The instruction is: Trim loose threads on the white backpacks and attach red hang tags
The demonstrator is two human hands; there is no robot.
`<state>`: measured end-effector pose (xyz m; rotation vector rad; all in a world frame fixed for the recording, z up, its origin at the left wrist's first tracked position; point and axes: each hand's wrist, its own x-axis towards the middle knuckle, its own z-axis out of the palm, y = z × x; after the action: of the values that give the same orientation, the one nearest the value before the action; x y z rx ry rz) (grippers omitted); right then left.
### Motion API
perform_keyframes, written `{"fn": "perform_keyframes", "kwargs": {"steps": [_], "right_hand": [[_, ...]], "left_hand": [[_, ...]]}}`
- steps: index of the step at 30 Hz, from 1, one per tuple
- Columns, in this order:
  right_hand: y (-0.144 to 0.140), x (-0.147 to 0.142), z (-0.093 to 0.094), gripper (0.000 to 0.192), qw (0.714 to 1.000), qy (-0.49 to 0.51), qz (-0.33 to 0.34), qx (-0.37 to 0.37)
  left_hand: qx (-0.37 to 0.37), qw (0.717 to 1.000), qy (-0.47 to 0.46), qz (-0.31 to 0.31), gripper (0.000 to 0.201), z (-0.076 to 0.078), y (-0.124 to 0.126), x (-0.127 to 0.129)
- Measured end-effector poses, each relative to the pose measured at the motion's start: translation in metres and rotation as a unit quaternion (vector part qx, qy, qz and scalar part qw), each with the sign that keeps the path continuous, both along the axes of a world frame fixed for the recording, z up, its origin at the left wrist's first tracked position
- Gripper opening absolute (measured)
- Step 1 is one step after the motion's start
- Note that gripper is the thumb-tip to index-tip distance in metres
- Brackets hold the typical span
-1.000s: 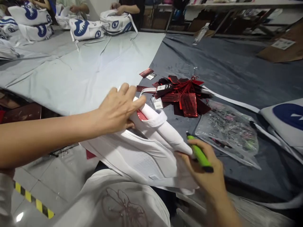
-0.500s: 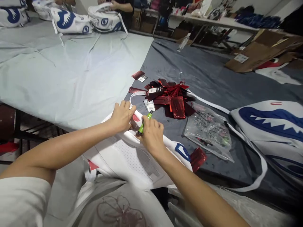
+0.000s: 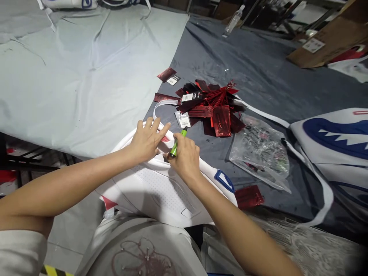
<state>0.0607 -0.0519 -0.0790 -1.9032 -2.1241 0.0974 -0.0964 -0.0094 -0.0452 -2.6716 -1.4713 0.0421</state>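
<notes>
A white backpack (image 3: 169, 195) with a dotted mesh panel and a blue eye patch leans between my body and the table edge. My left hand (image 3: 146, 141) lies over its top edge, fingers bent and a little apart, gripping the white fabric beside a red patch (image 3: 165, 138). In my right hand (image 3: 186, 155) is a green marker (image 3: 178, 142), its dark end pointing up and away from me. The marker's lower end is close to the white loop at the bag's top; whether it touches, I cannot tell.
Shiny red tags (image 3: 221, 120) lie in a pile beyond my hands, with a white label (image 3: 183, 119) near it. Right of them are a clear plastic bag (image 3: 261, 149) and another white backpack (image 3: 336, 134). A bottle (image 3: 234, 21) and cardboard box (image 3: 330, 36) stand farther back.
The view has tipped downward, so the far backpacks and people have mostly left it. My left fingers have spread slightly along the bag's top edge. The marker stays in my right hand.
</notes>
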Motion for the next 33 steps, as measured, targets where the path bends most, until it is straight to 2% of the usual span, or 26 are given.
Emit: {"fn": "perform_keyframes", "kwargs": {"steps": [2, 6, 9, 11, 14, 17, 19, 24, 33], "right_hand": [[0.002, 0.002, 0.002, 0.063, 1.000, -0.008, 0.004, 0.002], [-0.005, 0.022, 0.017, 0.038, 0.998, -0.013, 0.042, 0.051], [-0.022, 0.040, 0.036, 0.044, 0.988, 0.080, 0.066, 0.114], [-0.031, 0.045, 0.045, 0.040, 0.975, 0.178, 0.099, 0.086], [-0.028, 0.041, 0.049, 0.018, 0.952, 0.258, 0.159, -0.045], [-0.013, 0.037, 0.046, 0.015, 0.939, 0.224, 0.212, -0.150], [-0.005, 0.036, 0.043, 0.019, 0.940, 0.176, 0.238, -0.170], [-0.007, 0.030, 0.043, 0.021, 0.947, 0.093, 0.293, -0.098], [-0.012, 0.019, 0.047, 0.022, 0.951, 0.055, 0.281, -0.116]], "left_hand": [[0.000, 1.000, -0.002, 0.004, 0.086, 0.000, 0.001, 0.000], [-0.004, 1.000, -0.008, 0.010, 0.085, 0.001, 0.002, 0.000], [-0.016, 1.000, -0.011, 0.009, 0.085, 0.003, 0.003, 0.000], [-0.027, 1.000, -0.010, 0.011, 0.083, 0.004, 0.003, 0.000], [-0.042, 0.999, -0.012, 0.018, 0.082, 0.005, 0.003, -0.001], [-0.045, 0.999, -0.014, 0.017, 0.082, 0.004, 0.003, -0.001], [-0.040, 0.999, -0.017, 0.014, 0.081, 0.003, 0.004, -0.002], [-0.032, 0.999, -0.033, 0.005, 0.073, 0.001, 0.004, -0.005], [-0.050, 0.998, -0.043, 0.011, 0.076, 0.001, 0.005, -0.005]]}}
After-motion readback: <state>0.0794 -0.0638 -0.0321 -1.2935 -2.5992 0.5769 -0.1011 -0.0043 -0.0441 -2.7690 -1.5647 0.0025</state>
